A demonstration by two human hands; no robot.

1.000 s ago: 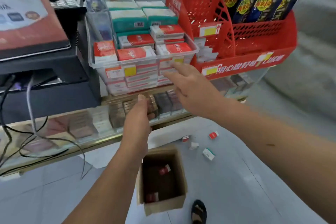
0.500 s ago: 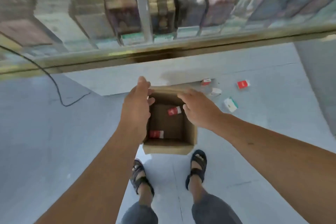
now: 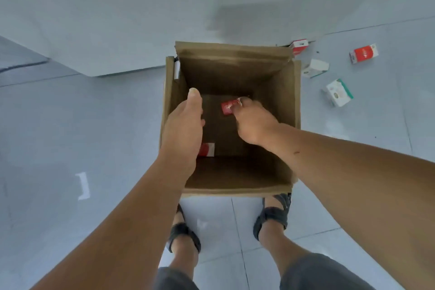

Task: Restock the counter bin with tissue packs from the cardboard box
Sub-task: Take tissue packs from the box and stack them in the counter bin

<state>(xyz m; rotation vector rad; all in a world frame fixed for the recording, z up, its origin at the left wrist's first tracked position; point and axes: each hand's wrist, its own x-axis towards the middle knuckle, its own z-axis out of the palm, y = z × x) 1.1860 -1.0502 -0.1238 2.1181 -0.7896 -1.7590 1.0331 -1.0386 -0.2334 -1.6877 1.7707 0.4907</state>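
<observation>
An open cardboard box [image 3: 235,63] stands on the floor below me. Both my hands are down inside it. My right hand [image 3: 253,122] reaches to a red tissue pack [image 3: 227,107] on the box bottom, its fingertips curled on the pack's right end. My left hand [image 3: 183,129] hangs over the box's left side with its fingers straight, holding nothing. A second red and white pack [image 3: 207,149] lies at the bottom left, partly hidden by my left hand. The counter bin is out of view.
Several loose packs lie on the tiled floor right of the box: a red one [image 3: 363,53], a white and green one [image 3: 339,92], another white one [image 3: 315,68] and a red one [image 3: 299,46] by the box corner. My sandalled feet [image 3: 271,219] stand just behind the box.
I have bent down from the counter bin to the box. Both hands dropped from the box's rim into it, and my right hand has reached the red pack.
</observation>
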